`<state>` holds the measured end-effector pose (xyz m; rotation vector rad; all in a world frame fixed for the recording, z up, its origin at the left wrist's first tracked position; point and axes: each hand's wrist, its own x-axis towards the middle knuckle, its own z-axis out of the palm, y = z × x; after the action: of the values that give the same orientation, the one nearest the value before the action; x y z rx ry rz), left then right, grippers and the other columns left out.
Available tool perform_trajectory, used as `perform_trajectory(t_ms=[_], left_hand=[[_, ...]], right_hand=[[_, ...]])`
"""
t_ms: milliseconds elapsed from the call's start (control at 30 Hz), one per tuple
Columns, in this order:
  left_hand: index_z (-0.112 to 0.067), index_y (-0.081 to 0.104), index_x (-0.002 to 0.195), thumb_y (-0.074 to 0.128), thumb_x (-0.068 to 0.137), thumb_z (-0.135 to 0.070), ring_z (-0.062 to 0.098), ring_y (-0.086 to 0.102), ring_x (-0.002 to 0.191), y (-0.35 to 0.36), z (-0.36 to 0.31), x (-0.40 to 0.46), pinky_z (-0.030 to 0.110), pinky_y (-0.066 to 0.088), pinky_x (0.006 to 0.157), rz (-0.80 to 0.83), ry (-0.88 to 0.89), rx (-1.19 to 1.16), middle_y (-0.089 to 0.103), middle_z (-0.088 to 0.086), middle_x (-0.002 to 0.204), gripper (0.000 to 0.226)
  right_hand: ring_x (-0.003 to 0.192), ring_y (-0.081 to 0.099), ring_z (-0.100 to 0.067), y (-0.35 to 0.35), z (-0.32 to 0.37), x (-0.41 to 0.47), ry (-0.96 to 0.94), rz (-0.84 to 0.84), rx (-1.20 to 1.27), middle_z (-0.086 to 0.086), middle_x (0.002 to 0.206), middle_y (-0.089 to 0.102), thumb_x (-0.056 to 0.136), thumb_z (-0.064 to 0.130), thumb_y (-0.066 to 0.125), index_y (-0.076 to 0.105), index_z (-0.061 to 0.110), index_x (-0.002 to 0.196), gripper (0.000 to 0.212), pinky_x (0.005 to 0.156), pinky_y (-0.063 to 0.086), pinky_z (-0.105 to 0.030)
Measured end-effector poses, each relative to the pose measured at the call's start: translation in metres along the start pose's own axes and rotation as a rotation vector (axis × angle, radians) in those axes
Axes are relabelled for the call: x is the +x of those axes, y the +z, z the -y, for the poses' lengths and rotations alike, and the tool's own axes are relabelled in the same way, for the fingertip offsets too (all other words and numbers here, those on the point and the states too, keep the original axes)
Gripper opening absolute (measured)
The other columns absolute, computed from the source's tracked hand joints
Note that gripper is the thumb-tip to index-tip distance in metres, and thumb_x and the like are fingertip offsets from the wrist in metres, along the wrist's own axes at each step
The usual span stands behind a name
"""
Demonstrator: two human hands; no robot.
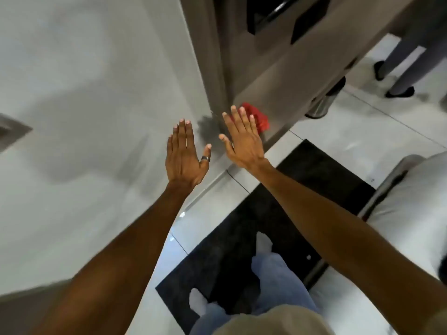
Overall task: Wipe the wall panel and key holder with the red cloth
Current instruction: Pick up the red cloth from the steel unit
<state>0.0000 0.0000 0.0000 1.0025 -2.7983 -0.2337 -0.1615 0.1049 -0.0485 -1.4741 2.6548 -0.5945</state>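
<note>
- The right hand (244, 139) presses the red cloth (257, 116) flat on the grey wall panel (271, 76), fingers (246, 117) spread, not gripping.
- The left hand (186, 155) rests open and empty on the white wall (96, 93) beside it.
- The panel wiping seems in progress; next, the cloth must travel up toward the dark key holder (278, 13), with steady pressure.

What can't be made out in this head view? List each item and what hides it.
- Red cloth: mostly covered by the right hand pressed flat on it; its full extent is hidden.
- Dark fixture on the brown panel: cut off by the top edge and blurred, so whether it is the key holder is unclear.
- Left hand: open, but contact with the white wall cannot be judged.
- Bystander's legs: cut off by the panel.
</note>
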Motion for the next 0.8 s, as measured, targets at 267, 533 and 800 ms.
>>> perform_trajectory(t_ms=[267,533,800], left_hand=[[-0.015,-0.007,0.162,0.012,0.096,-0.07,0.027,-0.009,0.158,0.11,-0.057,0.073,0.041,-0.004,0.129,0.169,0.0,0.12,-0.009,0.007,0.171,0.088],[-0.01,-0.004,0.162,0.019,0.104,-0.06,0.028,-0.01,0.158,0.12,-0.024,0.059,0.042,-0.004,0.13,0.287,0.0,0.171,-0.007,0.011,0.171,0.079],[-0.01,-0.004,0.162,0.014,0.101,-0.059,0.026,-0.011,0.158,0.055,0.015,0.022,0.039,-0.005,0.129,0.183,0.06,0.122,-0.007,0.01,0.171,0.08]], right_hand=[[0.163,-0.005,-0.032,0.049,-0.11,0.07,-0.003,0.135,-0.047,-0.009,0.176,-0.001,0.108,0.056,0.024,0.004,0.021,0.166,0.07,0.132,-0.006,-0.051],[0.162,-0.001,-0.036,0.07,-0.121,0.082,0.026,0.296,-0.026,-0.008,0.175,0.004,0.09,0.077,0.056,0.008,0.022,0.165,0.104,0.133,0.004,-0.058],[0.153,0.031,-0.035,0.049,-0.045,0.04,0.392,0.225,0.238,-0.01,0.159,0.042,0.089,0.017,0.07,0.04,0.02,0.154,0.071,0.128,0.027,-0.049]])
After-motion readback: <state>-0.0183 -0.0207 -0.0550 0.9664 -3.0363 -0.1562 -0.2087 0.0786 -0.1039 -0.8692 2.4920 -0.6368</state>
